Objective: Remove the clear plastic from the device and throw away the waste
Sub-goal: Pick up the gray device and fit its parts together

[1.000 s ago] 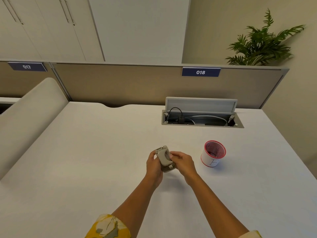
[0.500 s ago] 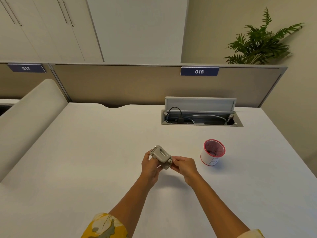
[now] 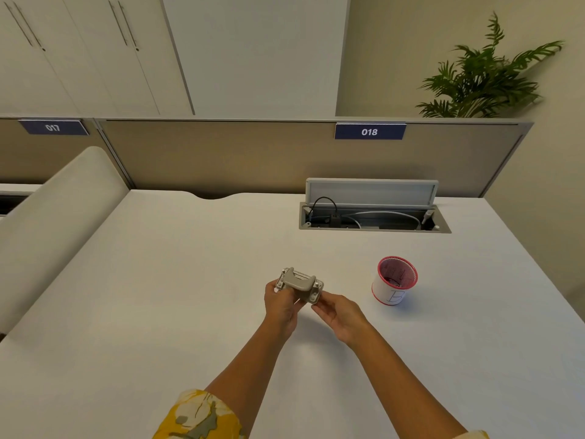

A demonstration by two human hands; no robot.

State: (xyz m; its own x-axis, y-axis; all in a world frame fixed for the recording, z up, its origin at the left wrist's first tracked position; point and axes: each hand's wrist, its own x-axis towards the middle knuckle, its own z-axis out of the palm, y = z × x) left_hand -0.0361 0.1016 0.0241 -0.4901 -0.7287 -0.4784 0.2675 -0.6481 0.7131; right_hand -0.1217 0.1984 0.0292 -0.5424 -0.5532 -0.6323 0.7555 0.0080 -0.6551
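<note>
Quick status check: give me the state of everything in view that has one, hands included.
Device: held off the desk between both hands; plastic too small to tell.
Left hand: gripping the device's left end.
Right hand: fingertips pinching its lower right corner.
Cup: upright on the desk, open, right of the hands.
Cable hatch: lid up, cables showing.
Cabinet doors: shut.

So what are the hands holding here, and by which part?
Both hold the small grey plastic device above the white desk. The left hand grips its left end; the right hand pinches its lower right corner. No clear plastic can be made out.
</note>
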